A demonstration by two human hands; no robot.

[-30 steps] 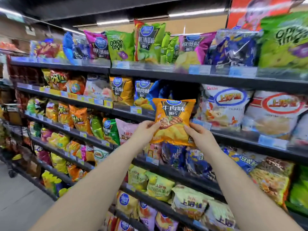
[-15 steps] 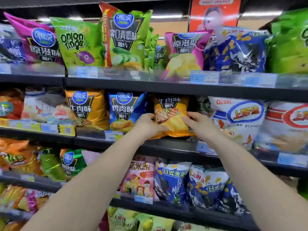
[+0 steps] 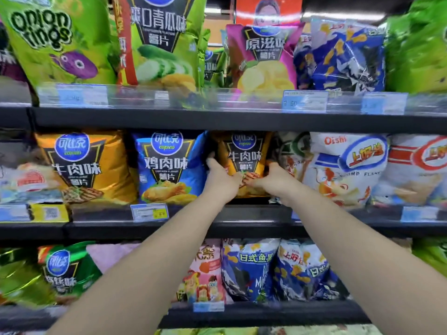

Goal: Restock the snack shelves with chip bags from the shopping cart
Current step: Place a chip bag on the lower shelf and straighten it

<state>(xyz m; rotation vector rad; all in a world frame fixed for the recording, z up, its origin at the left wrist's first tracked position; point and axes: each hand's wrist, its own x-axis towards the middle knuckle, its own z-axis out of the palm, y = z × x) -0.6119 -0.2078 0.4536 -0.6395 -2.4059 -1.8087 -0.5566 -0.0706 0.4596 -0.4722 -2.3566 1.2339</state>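
Both hands' grip, left hand (image 3: 221,180) and right hand (image 3: 273,181), is clamped on the orange beef-flavour chip bag (image 3: 245,160), which could topple forward off the shelf (image 3: 242,226) below if released unseated.

Both your bare arms reach forward and upward from the bottom corners of the view, converging toward the centre so that your wrists end up close together. Your left hand (image 3: 221,176) is curled with its fingers (image 3: 210,163) wrapped around the left edge of what it grips, thumb side turned inward and knuckles facing you. Your right hand (image 3: 272,178) mirrors it, fingers closed over the right edge, with its thumb lying low and pointing toward the left hand, the two nearly touching.
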